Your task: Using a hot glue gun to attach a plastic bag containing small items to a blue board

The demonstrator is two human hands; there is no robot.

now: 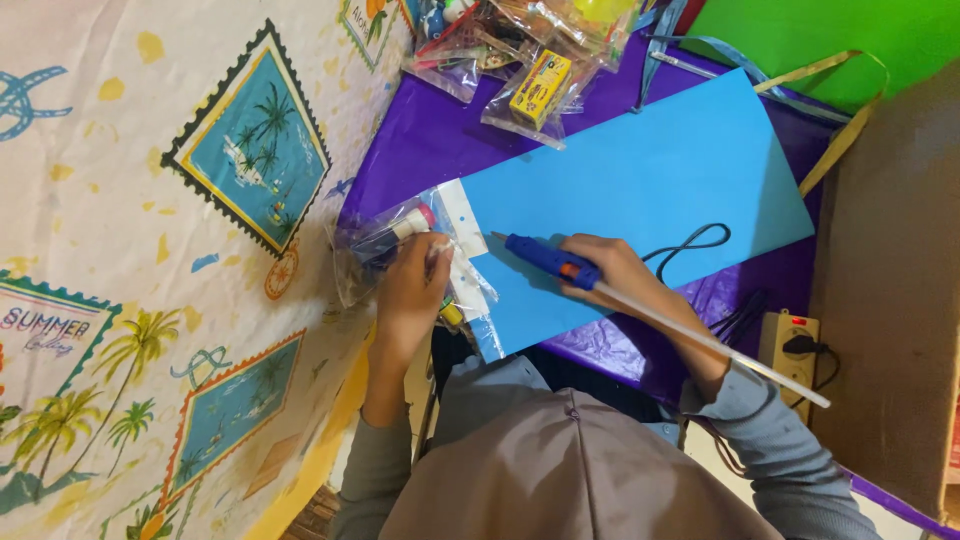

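From the head camera, the right hand [617,268] is wrapped around a blue glue gun [548,259], fingers closed on its body, with the nozzle lying over the near-left part of a blue card [640,170] and a white glue stick [700,338] jutting out behind, past the wrist. The left hand [413,290] presses down on a clear bag [385,245] at the card's left edge, fingers curled together on the plastic; whether it pinches anything inside I cannot tell. The card rests on a purple cloth [420,130], with more small packets [530,80] at the far side and a power strip [795,345] near the right elbow. The risks, as I judge them: the hot nozzle sits close to thin plastic and the left fingers, so a slip could melt the bag or burn skin; the black cord [695,243] looped on the card could snag and drag the gun off line.
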